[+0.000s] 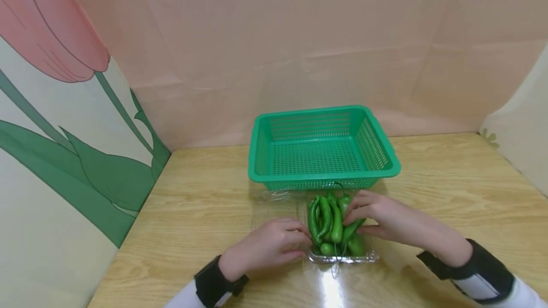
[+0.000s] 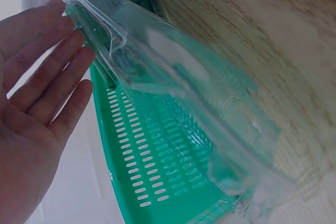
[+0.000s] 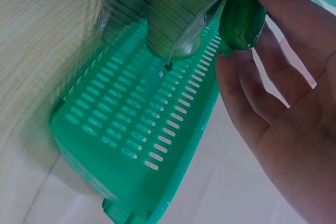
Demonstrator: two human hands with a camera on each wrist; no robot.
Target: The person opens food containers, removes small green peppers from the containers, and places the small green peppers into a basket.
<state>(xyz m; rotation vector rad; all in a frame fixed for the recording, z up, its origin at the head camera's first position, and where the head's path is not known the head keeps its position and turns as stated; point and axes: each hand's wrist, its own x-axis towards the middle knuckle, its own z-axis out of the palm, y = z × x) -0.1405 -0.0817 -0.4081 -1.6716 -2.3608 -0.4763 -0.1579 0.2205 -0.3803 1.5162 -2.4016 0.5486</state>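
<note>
A clear plastic box (image 1: pixel 342 260) full of green chili peppers (image 1: pixel 325 217) lies on the table in front of the basket. My right hand (image 1: pixel 387 217) reaches in from the right and pinches one green pepper (image 3: pixel 242 17) between thumb and fingers, its end showing past them. On the left side, my left hand (image 1: pixel 278 244) is at the box's rim with fingers extended and nothing gripped; whether the fingertips touch the rim I cannot tell. The box's clear lid (image 2: pixel 178 66) is folded out to the left, beyond the left hand.
Directly behind the box stands a green plastic basket (image 1: pixel 324 177) with slotted walls and nothing inside. A pinkish sheet (image 1: pixel 299 61) covers the back wall above the wooden table (image 1: pixel 197 194). A flower-patterned panel (image 1: pixel 68 165) closes the left side.
</note>
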